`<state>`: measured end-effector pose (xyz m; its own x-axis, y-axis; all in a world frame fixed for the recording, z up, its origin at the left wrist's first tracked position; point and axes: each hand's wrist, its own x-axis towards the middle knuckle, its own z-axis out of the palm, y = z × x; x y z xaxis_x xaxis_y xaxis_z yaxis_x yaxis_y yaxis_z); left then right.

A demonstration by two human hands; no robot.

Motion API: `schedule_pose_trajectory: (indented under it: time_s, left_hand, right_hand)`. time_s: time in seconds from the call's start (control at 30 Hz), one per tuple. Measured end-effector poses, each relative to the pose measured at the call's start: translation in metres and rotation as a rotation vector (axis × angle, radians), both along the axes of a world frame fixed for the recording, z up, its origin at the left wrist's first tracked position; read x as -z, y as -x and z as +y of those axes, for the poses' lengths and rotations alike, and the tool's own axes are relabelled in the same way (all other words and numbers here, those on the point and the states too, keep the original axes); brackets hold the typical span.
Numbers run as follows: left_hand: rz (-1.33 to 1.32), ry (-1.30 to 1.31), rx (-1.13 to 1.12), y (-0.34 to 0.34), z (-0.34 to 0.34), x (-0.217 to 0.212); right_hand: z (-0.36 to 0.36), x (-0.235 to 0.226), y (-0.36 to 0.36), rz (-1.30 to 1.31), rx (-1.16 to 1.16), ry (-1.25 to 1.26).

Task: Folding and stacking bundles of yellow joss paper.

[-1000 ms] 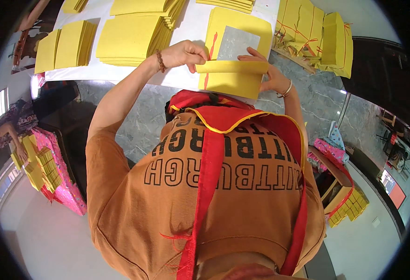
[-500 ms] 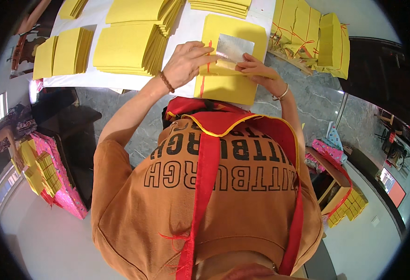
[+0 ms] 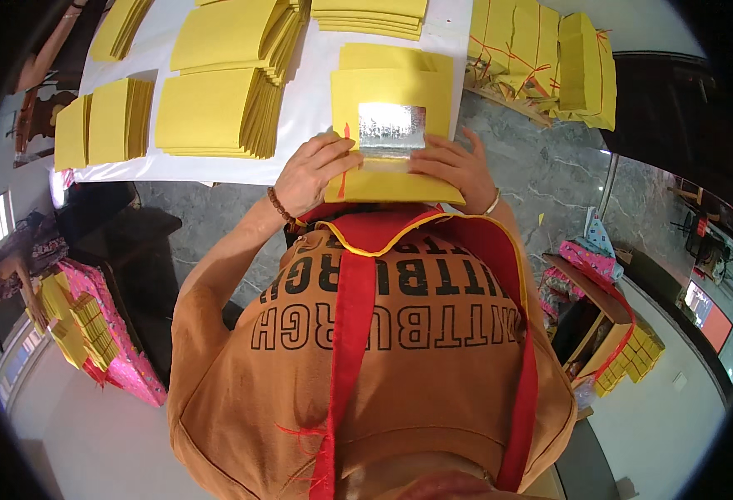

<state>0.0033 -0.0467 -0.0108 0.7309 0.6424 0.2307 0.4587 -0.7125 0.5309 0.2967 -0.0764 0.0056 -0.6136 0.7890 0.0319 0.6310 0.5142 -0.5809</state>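
A sheet of yellow paper (image 3: 387,86) with a shiny silver foil rectangle (image 3: 391,125) and a red mark near its left side lies at the table's near edge. Its lower part reaches to my apron. My left hand (image 3: 316,171) holds the left side, fingers closed over the paper beside the foil. On the other side, my right hand (image 3: 458,173) grips the paper at the foil's lower right corner, with one finger raised apart. Beneath and beyond it, more yellow paper (image 3: 383,57) shows. The undersides of both hands are hidden.
Stacks of folded yellow paper (image 3: 208,112) stand left on the white-covered table (image 3: 308,100). Another stack (image 3: 370,21) lies beyond my hands. Yellow bundles tied with red string (image 3: 512,42) are at the right. Another person's arm (image 3: 29,283) is at far left.
Both hands have drawn the foil-bearing yellow paper toward me, exposing more yellow paper behind it. My right fingers have moved from the foil's right edge to its lower corner.
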Motion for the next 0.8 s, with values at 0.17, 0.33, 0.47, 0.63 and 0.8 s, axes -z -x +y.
schedule_pose_trajectory:
  time_s: [0.17, 0.33, 0.47, 0.63, 0.8]
  left_hand:
    - [-0.018, -0.023, 0.065, 0.001, 0.008, -0.004]
    - [0.021, -0.045, 0.112, 0.005, 0.004, -0.005]
    - [-0.029, -0.026, 0.069, 0.011, -0.005, 0.013]
    - [-0.077, 0.007, 0.041, 0.011, -0.005, 0.016]
    - [-0.021, 0.016, 0.133, 0.014, 0.004, 0.013]
  right_hand:
    - [0.009, -0.002, 0.002, -0.101, 0.106, -0.176]
    - [0.011, 0.017, 0.0, -0.112, 0.108, -0.137]
    - [0.011, 0.014, 0.007, -0.125, 0.303, -0.26]
    - [0.012, 0.019, 0.008, 0.291, 0.366, 0.025]
    - [0.027, 0.023, 0.019, 1.055, 0.465, 0.376]
